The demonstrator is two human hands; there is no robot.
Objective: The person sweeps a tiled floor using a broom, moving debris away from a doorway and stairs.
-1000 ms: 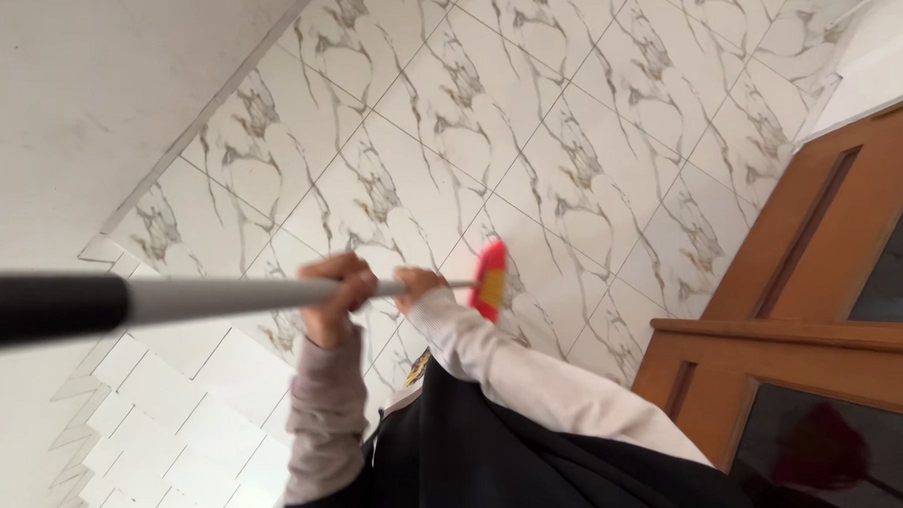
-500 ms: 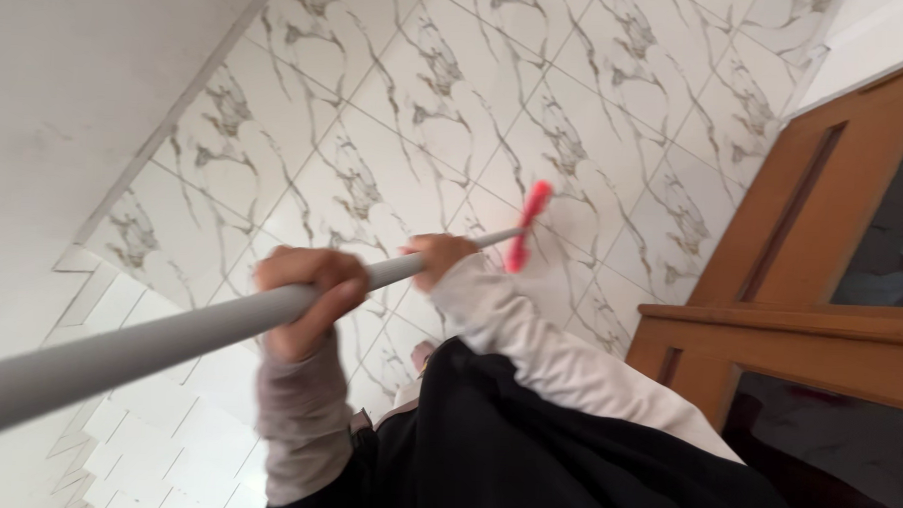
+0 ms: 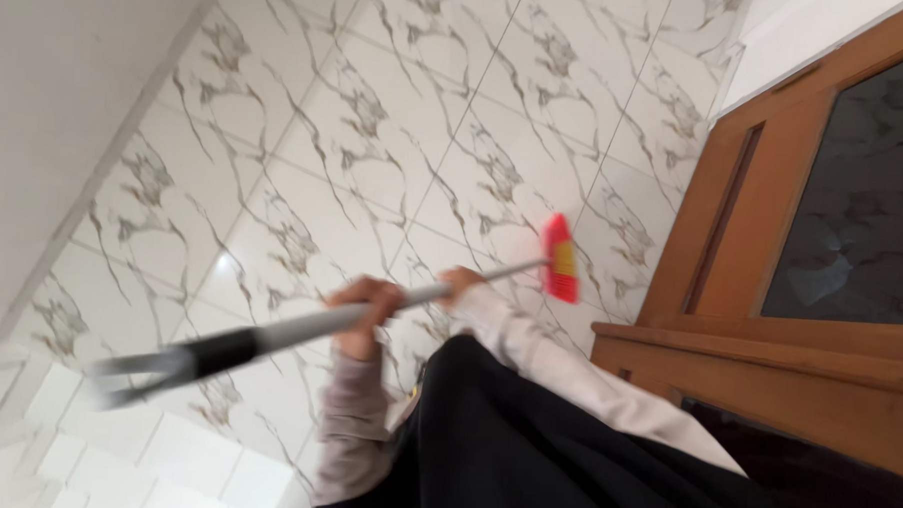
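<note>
Both my hands grip the grey metal handle [image 3: 299,329] of a broom. My left hand [image 3: 365,309] is closed around the handle just below its black grip section [image 3: 223,348]. My right hand [image 3: 461,280] holds the handle further down, nearer the red brush head [image 3: 559,258]. The brush head rests on the white marble-pattern tile floor [image 3: 376,131], close to the base of a wooden door [image 3: 713,223]. My light sleeves and black clothing [image 3: 524,457] fill the lower middle of the view. The picture is tilted and slightly blurred.
A brown wooden door frame with dark glass panels [image 3: 864,198] stands at the right. A wooden ledge [image 3: 768,345] runs below it. A white wall [image 3: 47,100] borders the floor on the left. Smaller pale tiles [image 3: 114,453] lie at the lower left.
The broom head has swept to the right, toward the wooden door. The handle's upper end has dropped lower at the left. Both hands kept their hold.
</note>
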